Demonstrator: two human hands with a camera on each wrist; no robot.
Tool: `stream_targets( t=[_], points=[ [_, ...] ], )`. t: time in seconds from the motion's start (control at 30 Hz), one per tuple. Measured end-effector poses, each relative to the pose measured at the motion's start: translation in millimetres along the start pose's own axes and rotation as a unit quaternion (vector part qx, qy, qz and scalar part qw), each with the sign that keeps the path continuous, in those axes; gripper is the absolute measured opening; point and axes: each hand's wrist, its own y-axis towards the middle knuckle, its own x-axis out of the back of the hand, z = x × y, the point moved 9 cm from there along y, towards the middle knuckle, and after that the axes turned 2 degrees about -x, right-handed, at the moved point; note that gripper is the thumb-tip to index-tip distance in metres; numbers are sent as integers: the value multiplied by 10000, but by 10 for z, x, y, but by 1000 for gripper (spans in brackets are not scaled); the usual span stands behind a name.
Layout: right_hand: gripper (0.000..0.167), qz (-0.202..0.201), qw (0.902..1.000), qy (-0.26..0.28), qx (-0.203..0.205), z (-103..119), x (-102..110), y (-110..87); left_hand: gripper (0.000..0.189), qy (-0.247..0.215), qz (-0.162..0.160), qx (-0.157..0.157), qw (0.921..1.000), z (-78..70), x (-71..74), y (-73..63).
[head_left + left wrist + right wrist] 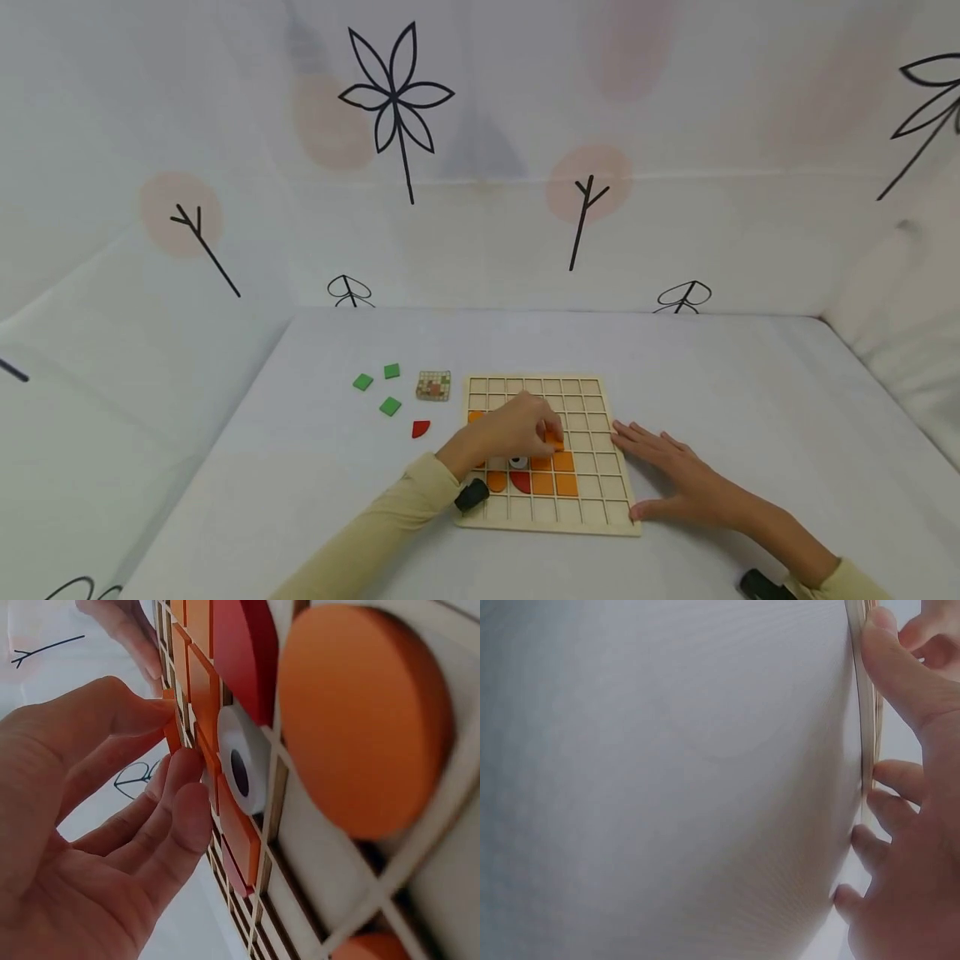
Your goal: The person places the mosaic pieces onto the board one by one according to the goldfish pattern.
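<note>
A pale wooden grid board [617, 518] lies on the white table. My left hand [510, 427] reaches over it and pinches an orange square tile [171, 727] between thumb and fingertips, close over the grid. Orange square tiles [566, 484], a red quarter-round piece [521, 481], an orange rounded piece [360, 712] and a white eye piece [241, 761] with a dark pupil sit in the cells beside and below that hand. Part of the board's left side is hidden under the hand and wrist. My right hand [686, 482] lies at the board's right edge, fingers spread, fingertips and thumb touching it.
Left of the board lie several loose pieces: green square tiles [390, 406] and a red quarter-round tile [421, 428]. A small pattern card [433, 386] with a coloured grid is beside the board's upper left corner. Printed white cloth [480, 242] hangs behind the table.
</note>
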Motion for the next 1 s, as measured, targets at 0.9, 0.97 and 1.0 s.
stream_targets(
  t=[0.9, 0.97, 1.0],
  points=[
    [89, -38, 9999, -99, -24, 6, -1, 4, 14, 111, -577, 631, 9963, 145, 300, -468],
    [89, -31, 9999, -95, -24, 9, -4, 7, 15, 139, -666, 876, 9938, 223, 355, -591],
    [89, -40, 9999, -102, -15, 12, -4, 8, 15, 156, -724, 998, 9923, 261, 386, -656]
  ],
)
